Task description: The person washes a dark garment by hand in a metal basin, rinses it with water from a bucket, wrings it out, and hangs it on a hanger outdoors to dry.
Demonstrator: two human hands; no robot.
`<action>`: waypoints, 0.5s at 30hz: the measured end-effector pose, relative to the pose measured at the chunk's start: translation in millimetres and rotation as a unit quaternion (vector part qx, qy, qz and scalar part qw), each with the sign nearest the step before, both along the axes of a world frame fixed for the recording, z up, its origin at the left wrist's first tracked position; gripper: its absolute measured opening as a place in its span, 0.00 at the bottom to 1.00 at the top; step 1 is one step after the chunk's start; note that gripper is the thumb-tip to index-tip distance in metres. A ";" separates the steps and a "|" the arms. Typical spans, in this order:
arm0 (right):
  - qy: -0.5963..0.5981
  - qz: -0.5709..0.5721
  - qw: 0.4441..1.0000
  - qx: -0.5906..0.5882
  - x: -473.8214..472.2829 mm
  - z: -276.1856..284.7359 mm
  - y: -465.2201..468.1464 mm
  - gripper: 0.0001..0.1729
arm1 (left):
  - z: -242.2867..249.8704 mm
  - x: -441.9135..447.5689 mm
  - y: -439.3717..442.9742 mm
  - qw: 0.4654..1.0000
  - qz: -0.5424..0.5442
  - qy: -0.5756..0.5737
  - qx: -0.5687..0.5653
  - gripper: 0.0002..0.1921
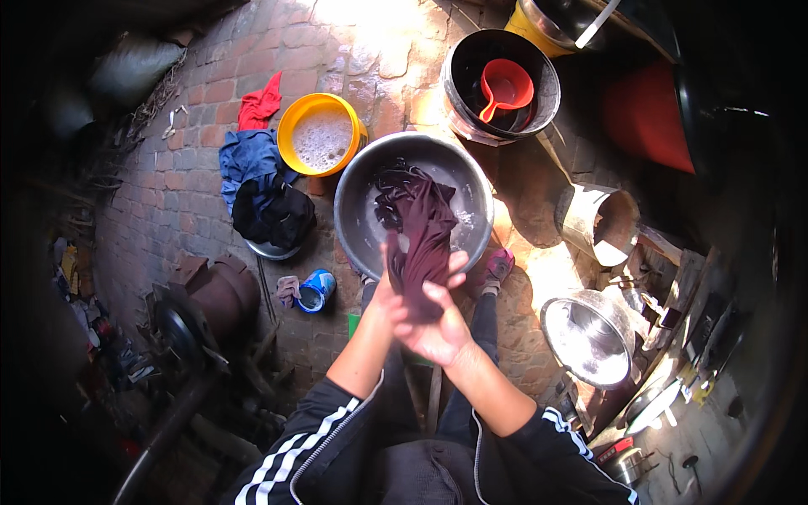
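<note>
A wet dark maroon cloth point(424, 230) stretches from the floor of a grey metal basin point(349, 208) up over the basin's near rim. My left hand point(385, 293) is on the left side of its raised end, slightly blurred. On the other side, my right hand point(444, 328) has its palm turned up and its fingers partly spread, with cloth lying against it. The cloth hides part of both hands, and how firmly each one grips cannot be told. A little suds clings to the basin's inside.
Beyond the basin's left rim stands a yellow bucket point(288, 142) of foamy water, beside piled blue, black and red clothes point(273, 211). A black bucket point(456, 95) with a red dipper point(508, 82) is at upper right. A blue tin point(323, 287) and a shiny metal bowl point(587, 338) sit nearer.
</note>
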State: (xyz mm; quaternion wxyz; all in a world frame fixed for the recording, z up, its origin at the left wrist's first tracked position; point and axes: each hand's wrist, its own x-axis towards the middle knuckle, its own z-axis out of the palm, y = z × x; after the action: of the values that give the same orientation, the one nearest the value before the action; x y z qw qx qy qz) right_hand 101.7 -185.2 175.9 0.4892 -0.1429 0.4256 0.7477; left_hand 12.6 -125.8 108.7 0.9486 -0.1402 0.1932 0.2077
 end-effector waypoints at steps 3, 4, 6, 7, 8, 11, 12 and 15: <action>-0.089 0.097 0.991 0.037 7.0 6.1 -11.9 0.21 | 20.1 8.8 22.9 0.992 -0.033 0.090 -0.079 0.32; -0.121 0.150 0.980 0.039 12.5 14.2 -10.3 0.19 | 10.2 2.1 26.4 0.990 -0.076 0.083 -0.088 0.28; -0.200 0.295 0.932 0.070 20.3 14.9 -8.3 0.18 | 7.7 -0.2 40.8 0.972 -0.182 0.136 -0.066 0.17; -0.231 0.361 0.898 0.099 23.0 8.7 -5.5 0.17 | 8.2 1.0 46.8 0.962 -0.227 0.154 0.018 0.18; -0.267 0.416 0.861 0.121 24.5 2.5 1.2 0.20 | 10.3 6.7 52.7 0.938 -0.257 0.214 0.098 0.17; -0.403 0.533 0.735 0.114 21.7 -13.1 25.1 0.20 | -4.0 21.8 63.3 0.835 -0.295 0.355 0.298 0.21; -0.457 0.503 0.724 0.123 15.1 -28.5 23.9 0.20 | -24.3 22.9 61.9 0.770 -0.324 0.415 0.361 0.23; -0.583 0.494 0.636 0.113 -12.4 -104.1 13.1 0.24 | -55.5 37.5 56.3 0.514 -0.420 0.549 0.508 0.28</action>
State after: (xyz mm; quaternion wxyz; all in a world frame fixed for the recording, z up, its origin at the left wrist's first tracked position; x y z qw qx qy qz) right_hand 89.3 -172.1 71.8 0.2058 -0.6815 -0.1694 0.6816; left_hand 50.0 -69.5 53.3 0.5401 0.6048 0.5735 -0.1166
